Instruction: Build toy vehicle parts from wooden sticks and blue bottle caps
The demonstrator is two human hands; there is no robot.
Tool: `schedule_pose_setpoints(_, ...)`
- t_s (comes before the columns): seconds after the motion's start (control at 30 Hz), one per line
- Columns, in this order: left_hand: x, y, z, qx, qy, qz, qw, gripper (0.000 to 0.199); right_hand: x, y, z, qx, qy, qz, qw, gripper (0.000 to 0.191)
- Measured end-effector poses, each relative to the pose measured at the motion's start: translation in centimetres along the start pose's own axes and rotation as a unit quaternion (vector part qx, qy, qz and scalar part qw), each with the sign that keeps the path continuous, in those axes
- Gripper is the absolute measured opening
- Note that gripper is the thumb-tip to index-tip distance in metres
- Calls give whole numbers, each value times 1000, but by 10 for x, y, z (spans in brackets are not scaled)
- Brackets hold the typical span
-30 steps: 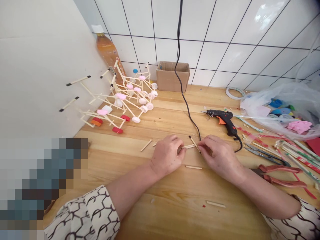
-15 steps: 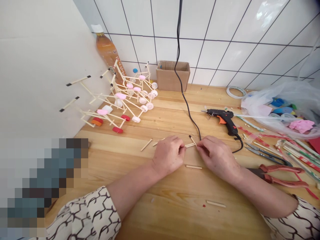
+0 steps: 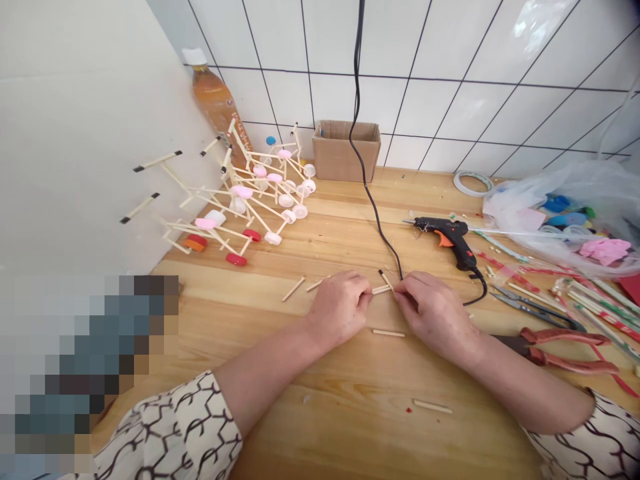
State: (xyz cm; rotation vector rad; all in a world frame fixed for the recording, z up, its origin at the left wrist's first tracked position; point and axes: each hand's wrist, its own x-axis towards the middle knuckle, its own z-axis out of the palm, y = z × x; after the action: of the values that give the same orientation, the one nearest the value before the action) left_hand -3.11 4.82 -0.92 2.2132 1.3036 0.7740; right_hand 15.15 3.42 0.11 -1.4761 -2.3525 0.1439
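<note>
My left hand (image 3: 341, 303) is closed in a pinch on the left end of a short wooden stick (image 3: 381, 290) near the table's middle. Facing it, my right hand (image 3: 434, 308) pinches the lower end of a dark-tipped stick (image 3: 386, 279), which meets the short one at an angle. A loose stick (image 3: 389, 333) lies just below the gap between my hands, and another (image 3: 293, 289) rests left of my left hand. Nearer the front edge is one more stick (image 3: 433, 407).
Stick frames with bottle-cap wheels (image 3: 243, 192) stand at the back left beside a bottle (image 3: 213, 93). A cardboard box (image 3: 346, 155) is at the wall. Rightward are a glue gun (image 3: 445, 233), snips (image 3: 537, 310), red-handled pliers (image 3: 565, 350) and a plastic bag of caps (image 3: 530, 193).
</note>
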Motion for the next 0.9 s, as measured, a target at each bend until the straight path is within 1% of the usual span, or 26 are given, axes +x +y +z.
schedule_pose_setpoints(0.23, 0, -1, -1, -17, -11, 3, 1000, 17, 0, -2, -1, 5, -5, 3, 1000, 17)
schedule_pose_setpoints(0.6, 0, 1, 0, 5, 4, 6, 1000, 16, -1, -2, -1, -1, 0, 1, 1000, 17)
schedule_pose_setpoints(0.9, 0, 2, 0, -1, -11, -2, 1000, 17, 0, -1, 0, 1, -4, -2, 1000, 19)
